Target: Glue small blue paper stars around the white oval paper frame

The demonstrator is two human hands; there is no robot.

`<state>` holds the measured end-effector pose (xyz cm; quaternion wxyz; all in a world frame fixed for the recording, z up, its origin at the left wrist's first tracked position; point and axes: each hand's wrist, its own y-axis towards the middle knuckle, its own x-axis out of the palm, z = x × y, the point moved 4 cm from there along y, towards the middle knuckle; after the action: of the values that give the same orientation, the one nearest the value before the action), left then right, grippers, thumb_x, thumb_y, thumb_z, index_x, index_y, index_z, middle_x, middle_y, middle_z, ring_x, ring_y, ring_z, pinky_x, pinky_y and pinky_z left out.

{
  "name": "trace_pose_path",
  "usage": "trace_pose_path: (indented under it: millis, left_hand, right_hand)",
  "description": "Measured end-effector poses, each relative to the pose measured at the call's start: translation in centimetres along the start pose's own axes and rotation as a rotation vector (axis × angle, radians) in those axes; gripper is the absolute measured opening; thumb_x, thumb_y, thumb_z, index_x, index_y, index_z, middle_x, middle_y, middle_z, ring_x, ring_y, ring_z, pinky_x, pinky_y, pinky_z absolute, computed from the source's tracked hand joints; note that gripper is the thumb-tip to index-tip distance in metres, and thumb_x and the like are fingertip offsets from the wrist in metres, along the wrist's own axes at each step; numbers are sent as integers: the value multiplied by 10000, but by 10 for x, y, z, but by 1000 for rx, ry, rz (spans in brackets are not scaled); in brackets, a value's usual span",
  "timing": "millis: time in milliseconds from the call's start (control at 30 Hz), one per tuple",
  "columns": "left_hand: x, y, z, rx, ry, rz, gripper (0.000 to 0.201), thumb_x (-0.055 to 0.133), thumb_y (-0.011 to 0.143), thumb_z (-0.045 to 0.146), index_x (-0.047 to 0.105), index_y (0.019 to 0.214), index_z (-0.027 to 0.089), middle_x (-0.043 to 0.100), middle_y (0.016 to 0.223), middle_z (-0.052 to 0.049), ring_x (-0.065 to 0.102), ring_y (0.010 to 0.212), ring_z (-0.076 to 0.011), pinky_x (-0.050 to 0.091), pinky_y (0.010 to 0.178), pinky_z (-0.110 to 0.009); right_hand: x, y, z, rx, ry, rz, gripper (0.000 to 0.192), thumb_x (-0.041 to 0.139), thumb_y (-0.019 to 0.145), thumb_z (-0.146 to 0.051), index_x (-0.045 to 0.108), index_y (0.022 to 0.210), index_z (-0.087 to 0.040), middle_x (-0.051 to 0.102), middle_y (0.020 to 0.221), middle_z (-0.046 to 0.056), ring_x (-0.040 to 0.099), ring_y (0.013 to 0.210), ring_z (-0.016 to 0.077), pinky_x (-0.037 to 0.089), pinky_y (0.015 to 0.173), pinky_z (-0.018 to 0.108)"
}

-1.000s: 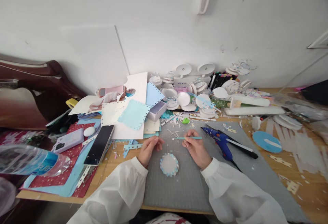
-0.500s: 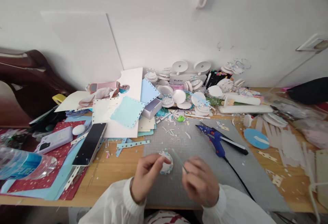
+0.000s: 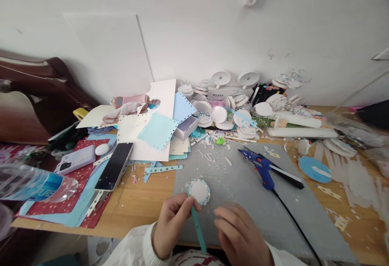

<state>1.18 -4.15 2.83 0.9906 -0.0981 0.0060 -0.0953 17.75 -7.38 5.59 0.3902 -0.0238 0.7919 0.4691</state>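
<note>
My left hand (image 3: 171,224) pinches the top end of a thin teal paper strip (image 3: 198,231) that runs down toward me. Just above the fingers a small white paper disc with a blue scalloped edge (image 3: 198,191) lies on the grey cutting mat (image 3: 243,193). My right hand (image 3: 240,235) hovers beside the strip, fingers curled, close to the mat's near edge; whether it touches the strip I cannot tell. Both wrists wear white sleeves.
A blue glue gun (image 3: 260,168) with a black cord lies on the mat to the right. Two phones (image 3: 114,166) and a water bottle (image 3: 33,183) sit at the left. Paper sheets, white discs (image 3: 219,116) and scraps crowd the back by the wall. A blue oval (image 3: 314,169) lies far right.
The teal strip went from my right hand, held level above the disc, to my left hand, hanging toward me. Both hands drew back to the mat's near edge.
</note>
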Motion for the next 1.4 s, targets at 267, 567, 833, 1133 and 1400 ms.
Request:
trace_pose_path:
  millis: [267, 567, 833, 1133, 1400]
  left_hand:
    - [-36, -15, -24, -17, -71, 142, 489, 508, 828, 545, 547, 560, 138, 376, 531, 10, 319, 535, -107, 267, 521, -237]
    - [-28, -8, -29, 52, 28, 42, 522, 416, 871, 543, 430, 518, 159, 346, 530, 14, 334, 546, -118, 282, 557, -238]
    - [-14, 31, -20, 127, 56, -106, 541, 416, 847, 578, 423, 501, 162, 358, 513, 19, 335, 524, -109, 271, 550, -240]
    - [-20, 91, -11, 103, -12, -216, 469, 468, 816, 485, 381, 482, 168, 359, 491, 29, 321, 501, -97, 256, 524, -242]
    - [-13, 100, -15, 85, -6, -369, 476, 524, 793, 460, 453, 445, 142, 422, 460, 11, 363, 470, -88, 283, 513, -236]
  right_hand:
    - [-56, -82, 44, 416, -365, 36, 119, 488, 835, -258, 513, 921, -179, 587, 843, 104, 579, 764, 236, 480, 649, 375]
    - [-63, -77, 116, 779, -455, 214, 387, 572, 763, -409, 516, 1030, -134, 544, 879, 121, 532, 761, 263, 464, 721, 459]
    - [-20, -59, 163, 763, -408, 57, 248, 434, 813, -341, 528, 910, -132, 588, 816, 159, 574, 802, 302, 463, 699, 439]
    - [-19, -26, 138, 972, -158, 332, 281, 690, 621, -415, 515, 591, -196, 561, 477, 11, 539, 439, 175, 443, 464, 294]
    - [25, -12, 124, 832, -39, 288, 205, 596, 652, -291, 469, 516, -205, 520, 419, -30, 502, 382, 128, 424, 408, 241]
